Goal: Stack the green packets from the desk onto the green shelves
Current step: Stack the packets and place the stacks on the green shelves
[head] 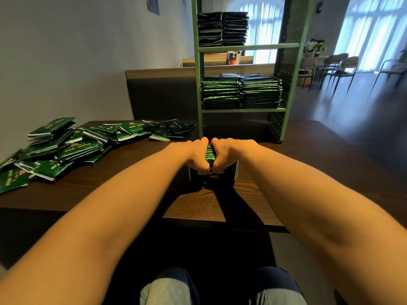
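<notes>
Head view: both hands together at mid-bench, left hand (pixel 195 155) and right hand (pixel 228 153) knuckle to knuckle, fingers curled and clamped on one bundle of green packets (pixel 210 153). Only a strip of green shows between the hands. The bundle's lower part is in shadow, so I cannot tell whether it sits on the bench (pixel 198 208) or just above it. Loose pile of packets (pixel 66 146) lies sprawled at far left of the bench, well apart from my hands. Green shelves (pixel 242 110) stand at the far edge, straight ahead. Middle shelf carries two neat stacks (pixel 240 93) side by side; top shelf holds two darker stacks (pixel 222 28). The lowest bay looks dark; contents unclear. Judgement: step in hand is squaring up the bundle before shelving. To do it well, I should keep even pressure from both sides so the slick packets don't fan out, tap the edges flush, carry it level, and set it down square on a stack.
</notes>
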Available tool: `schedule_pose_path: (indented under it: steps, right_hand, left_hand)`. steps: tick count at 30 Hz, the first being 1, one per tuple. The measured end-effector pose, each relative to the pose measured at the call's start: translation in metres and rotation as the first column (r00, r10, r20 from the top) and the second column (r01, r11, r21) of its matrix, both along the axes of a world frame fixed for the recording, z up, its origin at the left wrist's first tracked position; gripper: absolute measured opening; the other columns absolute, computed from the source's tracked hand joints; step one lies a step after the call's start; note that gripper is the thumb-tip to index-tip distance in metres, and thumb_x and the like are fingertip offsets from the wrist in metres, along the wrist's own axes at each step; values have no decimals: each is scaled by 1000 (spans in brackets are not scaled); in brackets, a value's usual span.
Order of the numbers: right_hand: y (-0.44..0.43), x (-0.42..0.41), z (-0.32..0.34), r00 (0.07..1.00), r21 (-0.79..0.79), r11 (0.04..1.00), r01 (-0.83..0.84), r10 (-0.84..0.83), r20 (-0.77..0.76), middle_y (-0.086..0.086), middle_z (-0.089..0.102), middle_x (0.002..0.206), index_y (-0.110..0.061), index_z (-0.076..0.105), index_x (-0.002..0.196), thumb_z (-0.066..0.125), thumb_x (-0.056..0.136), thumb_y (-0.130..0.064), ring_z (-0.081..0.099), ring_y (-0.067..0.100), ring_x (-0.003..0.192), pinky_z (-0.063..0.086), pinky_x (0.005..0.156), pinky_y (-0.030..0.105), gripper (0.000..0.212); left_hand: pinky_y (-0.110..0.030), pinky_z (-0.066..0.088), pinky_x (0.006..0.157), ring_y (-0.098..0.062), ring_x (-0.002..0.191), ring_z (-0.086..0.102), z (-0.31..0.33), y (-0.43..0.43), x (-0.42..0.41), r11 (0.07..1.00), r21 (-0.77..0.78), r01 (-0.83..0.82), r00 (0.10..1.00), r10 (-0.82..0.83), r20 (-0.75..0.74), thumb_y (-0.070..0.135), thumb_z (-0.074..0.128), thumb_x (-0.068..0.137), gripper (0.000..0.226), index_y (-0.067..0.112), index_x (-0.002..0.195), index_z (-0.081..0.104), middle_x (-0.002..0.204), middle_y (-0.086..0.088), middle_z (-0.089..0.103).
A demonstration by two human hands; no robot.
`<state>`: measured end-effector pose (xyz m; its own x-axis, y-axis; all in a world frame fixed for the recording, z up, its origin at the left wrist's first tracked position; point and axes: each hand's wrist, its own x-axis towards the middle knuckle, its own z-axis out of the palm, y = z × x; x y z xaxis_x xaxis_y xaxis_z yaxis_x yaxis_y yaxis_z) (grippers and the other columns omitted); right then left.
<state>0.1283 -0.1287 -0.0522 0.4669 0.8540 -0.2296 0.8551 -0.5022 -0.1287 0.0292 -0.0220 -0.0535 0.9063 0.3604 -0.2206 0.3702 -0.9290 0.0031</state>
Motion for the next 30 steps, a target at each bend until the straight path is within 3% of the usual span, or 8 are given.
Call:
schedule_pose_path:
  steps: [5, 13, 17, 19, 21, 23, 26, 30]
  right_hand:
    - [2, 1, -4, 999, -21, 1000, -16, 16, 30, 6, 60, 113, -17, 43, 131, 88, 70, -33, 63, 25, 103, 57, 96, 44, 78]
    - [-3, 0, -7, 999, 80, 997, 12, -9, -43, 2, 59, 104, -17, 45, 130, 86, 75, -31, 62, 22, 99, 56, 89, 40, 70]
    - [-12, 4, -10, 986, 205, 968, 147, -128, -103, 2, 58, 99, -19, 46, 123, 84, 70, -38, 62, 24, 94, 57, 80, 39, 68]
    - [-14, 6, -9, 955, 296, 920, 256, -193, -226, 5, 59, 101, -15, 50, 120, 84, 70, -36, 62, 25, 95, 55, 75, 36, 64]
    - [-16, 2, -7, 885, 384, 845, 372, -197, -423, 9, 63, 102, -10, 59, 111, 81, 73, -31, 64, 27, 94, 52, 73, 34, 49]
    - [-17, -6, -6, 770, 406, 776, 482, -155, -619, 12, 67, 100, -11, 65, 102, 78, 72, -30, 65, 28, 92, 50, 72, 34, 37]
    - [-22, -23, -5, 638, 403, 729, 554, -60, -768, 11, 70, 102, -14, 66, 109, 72, 57, -38, 66, 30, 98, 52, 78, 37, 57]
    - [-29, -35, -9, 546, 393, 749, 533, 49, -836, 12, 70, 102, -10, 62, 124, 67, 74, -30, 67, 28, 94, 51, 75, 36, 54]
  left_hand:
    - [-47, 52, 90, -26, 102, 47, -3, -1, 4, 999, 40, 12, 999, -10, -49, 36, 79, 68, 78, 16, 129, 34, 111, -6, 42]
    - [-50, 51, 92, -27, 104, 48, -7, 8, -1, 998, -49, 36, 997, -32, 73, 38, 79, 66, 87, 19, 138, 34, 115, -6, 46]
    - [-50, 45, 104, -34, 129, 46, 2, 25, -13, 992, -126, 24, 950, 17, 313, 51, 76, 49, 116, 26, 151, 26, 143, -12, 42]
    - [-49, 40, 110, -34, 138, 39, 8, 33, -20, 952, -304, 22, 866, 134, 482, 43, 80, 59, 116, 24, 155, 18, 155, -14, 33]
    - [-48, 42, 104, -32, 133, 44, 14, 28, -27, 810, -586, 33, 738, 375, 561, 23, 77, 78, 105, 26, 157, 8, 157, -13, 30]
    - [-48, 43, 93, -25, 107, 57, 18, 14, -33, 564, -825, 6, 672, 609, 421, 25, 66, 85, 89, 30, 155, 12, 143, -9, 44]
    - [-39, 47, 83, -24, 97, 62, 16, -6, -43, 252, -968, -14, 747, 646, 157, 43, 61, 78, 52, 18, 123, 56, 118, -10, 64]
    - [-39, 50, 87, -25, 90, 63, 5, -24, -47, 139, -984, 115, 761, 624, 177, 41, 57, 78, 31, 16, 94, 67, 93, -7, 66]
